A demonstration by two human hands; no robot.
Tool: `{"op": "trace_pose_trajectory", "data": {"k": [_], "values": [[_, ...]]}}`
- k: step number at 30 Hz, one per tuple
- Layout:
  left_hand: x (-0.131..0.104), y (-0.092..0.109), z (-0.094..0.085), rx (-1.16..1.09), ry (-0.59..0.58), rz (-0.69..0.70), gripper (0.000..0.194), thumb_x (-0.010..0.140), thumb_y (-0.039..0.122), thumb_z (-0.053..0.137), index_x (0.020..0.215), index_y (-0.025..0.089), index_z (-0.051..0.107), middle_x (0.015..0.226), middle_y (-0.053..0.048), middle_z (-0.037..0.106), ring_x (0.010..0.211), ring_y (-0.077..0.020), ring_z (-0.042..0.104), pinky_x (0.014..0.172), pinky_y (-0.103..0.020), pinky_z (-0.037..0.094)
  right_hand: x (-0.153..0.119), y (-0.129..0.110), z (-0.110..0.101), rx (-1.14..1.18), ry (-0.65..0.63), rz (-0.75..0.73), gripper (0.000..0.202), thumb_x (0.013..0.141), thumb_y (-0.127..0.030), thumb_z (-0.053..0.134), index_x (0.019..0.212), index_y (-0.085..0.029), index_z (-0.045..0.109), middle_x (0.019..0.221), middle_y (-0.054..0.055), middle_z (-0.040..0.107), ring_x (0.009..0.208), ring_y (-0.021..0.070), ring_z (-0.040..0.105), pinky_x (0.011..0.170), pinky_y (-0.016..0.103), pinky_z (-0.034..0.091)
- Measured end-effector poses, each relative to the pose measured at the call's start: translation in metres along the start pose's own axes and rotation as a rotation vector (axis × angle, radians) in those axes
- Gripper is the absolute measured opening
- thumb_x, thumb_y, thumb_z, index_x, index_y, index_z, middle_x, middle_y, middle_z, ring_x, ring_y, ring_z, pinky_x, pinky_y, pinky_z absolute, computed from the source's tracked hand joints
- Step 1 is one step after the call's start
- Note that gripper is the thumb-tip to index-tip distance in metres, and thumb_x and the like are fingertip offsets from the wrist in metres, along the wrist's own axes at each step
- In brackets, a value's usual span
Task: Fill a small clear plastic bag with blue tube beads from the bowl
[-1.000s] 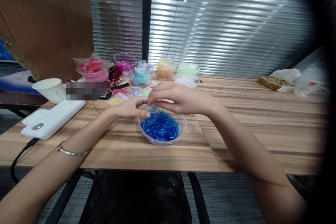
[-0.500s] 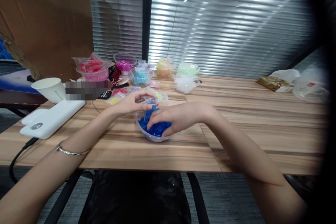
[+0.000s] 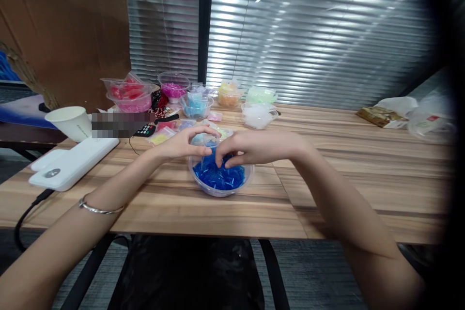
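A clear round bowl with shiny blue pieces stands near the table's front edge. At its back left, my left hand has thumb and fingers around the rim of a small clear bag or cup with blue contents; which of the two it is cannot be made out. My right hand hangs over the bowl, fingers curled downward, close to the blue pieces and beside the clear holder. Whatever its fingertips may hold is too small to tell.
Bowls of red, magenta, light blue, orange and white stuff line the back. At left are a paper cup and a white device; at right, a tissue pack.
My right hand has risen out of the blue pieces and moved slightly right and back, so more of the bowl shows. My left hand stays nearly in place at the clear holder.
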State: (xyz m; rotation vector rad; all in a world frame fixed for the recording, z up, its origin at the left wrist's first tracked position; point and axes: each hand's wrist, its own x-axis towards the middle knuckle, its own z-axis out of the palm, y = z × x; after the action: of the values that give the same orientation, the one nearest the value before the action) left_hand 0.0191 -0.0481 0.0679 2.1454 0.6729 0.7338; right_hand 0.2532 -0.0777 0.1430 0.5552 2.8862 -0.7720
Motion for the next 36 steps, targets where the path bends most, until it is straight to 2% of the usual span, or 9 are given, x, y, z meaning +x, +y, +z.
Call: {"op": "trace_pose_trajectory", "data": {"k": [4, 7, 10, 12, 19, 26, 30, 36], "values": [[0.000, -0.005, 0.000, 0.078, -0.034, 0.031, 0.054, 0.075, 0.050, 0.075, 0.123, 0.027, 0.063, 0.142, -0.005, 0.051, 0.140, -0.0296, 0.035, 0.119, -0.048, 0.021, -0.014, -0.004, -0.013, -0.006, 0.179, -0.061, 0.018, 0.094, -0.025, 0.056, 0.106, -0.018, 0.068, 0.099, 0.003, 0.070, 0.085, 0.0136, 0.062, 0.073, 0.026, 0.045], [-0.001, -0.005, 0.002, 0.148, -0.040, 0.037, 0.056, 0.071, 0.053, 0.076, 0.121, 0.031, 0.065, 0.150, -0.002, 0.042, 0.147, -0.0330, 0.019, 0.122, -0.053, 0.009, -0.016, -0.006, -0.014, -0.002, 0.337, -0.137, 0.019, 0.094, -0.024, 0.057, 0.107, -0.017, 0.068, 0.102, 0.004, 0.070, 0.091, 0.0135, 0.062, 0.079, 0.026, 0.045], [-0.002, -0.003, 0.004, 0.182, -0.062, 0.003, 0.063, 0.068, 0.055, 0.078, 0.125, 0.034, 0.062, 0.155, 0.001, 0.034, 0.150, -0.0348, 0.002, 0.121, -0.056, 0.002, -0.011, -0.007, -0.010, -0.059, 0.399, -0.161, 0.018, 0.093, -0.021, 0.057, 0.107, -0.018, 0.068, 0.104, 0.004, 0.071, 0.092, 0.0135, 0.063, 0.080, 0.026, 0.046], [-0.003, -0.002, 0.006, 0.186, -0.082, -0.009, 0.068, 0.068, 0.054, 0.079, 0.130, 0.035, 0.059, 0.157, 0.002, 0.031, 0.150, -0.0349, -0.004, 0.120, -0.058, 0.001, -0.007, -0.008, -0.007, -0.122, 0.406, -0.149, 0.018, 0.093, -0.019, 0.057, 0.107, -0.018, 0.069, 0.106, 0.004, 0.071, 0.093, 0.0138, 0.063, 0.080, 0.026, 0.045], [-0.002, -0.002, 0.006, 0.168, -0.074, -0.004, 0.068, 0.068, 0.058, 0.077, 0.129, 0.035, 0.060, 0.156, 0.000, 0.033, 0.150, -0.0349, -0.003, 0.120, -0.059, 0.003, -0.003, -0.014, -0.005, -0.207, 0.394, -0.133, 0.019, 0.094, -0.015, 0.056, 0.108, -0.015, 0.068, 0.108, 0.005, 0.070, 0.094, 0.0141, 0.061, 0.081, 0.027, 0.046], [-0.001, -0.003, 0.004, 0.175, -0.104, -0.012, 0.066, 0.071, 0.058, 0.074, 0.130, 0.032, 0.060, 0.156, 0.000, 0.033, 0.151, -0.0328, -0.001, 0.121, -0.055, 0.006, -0.006, -0.011, -0.006, -0.175, 0.360, -0.133, 0.019, 0.094, -0.022, 0.057, 0.108, -0.017, 0.069, 0.106, 0.004, 0.071, 0.096, 0.0147, 0.062, 0.082, 0.028, 0.046], [-0.001, 0.000, 0.004, 0.189, -0.130, -0.002, 0.067, 0.072, 0.059, 0.073, 0.132, 0.032, 0.058, 0.156, -0.001, 0.033, 0.150, -0.0330, 0.003, 0.121, -0.054, 0.006, -0.006, -0.011, -0.006, -0.179, 0.366, -0.101, 0.020, 0.095, -0.021, 0.055, 0.107, -0.018, 0.071, 0.107, 0.003, 0.072, 0.093, 0.0144, 0.064, 0.081, 0.028, 0.047], [-0.001, 0.006, 0.004, 0.193, -0.138, -0.027, 0.068, 0.071, 0.063, 0.072, 0.128, 0.027, 0.062, 0.143, -0.004, 0.050, 0.145, -0.0362, 0.020, 0.120, -0.053, 0.015, -0.006, -0.014, -0.006, -0.112, 0.375, -0.150, 0.026, 0.095, -0.010, 0.050, 0.108, -0.018, 0.071, 0.111, 0.004, 0.072, 0.097, 0.0132, 0.064, 0.084, 0.027, 0.047]]}}
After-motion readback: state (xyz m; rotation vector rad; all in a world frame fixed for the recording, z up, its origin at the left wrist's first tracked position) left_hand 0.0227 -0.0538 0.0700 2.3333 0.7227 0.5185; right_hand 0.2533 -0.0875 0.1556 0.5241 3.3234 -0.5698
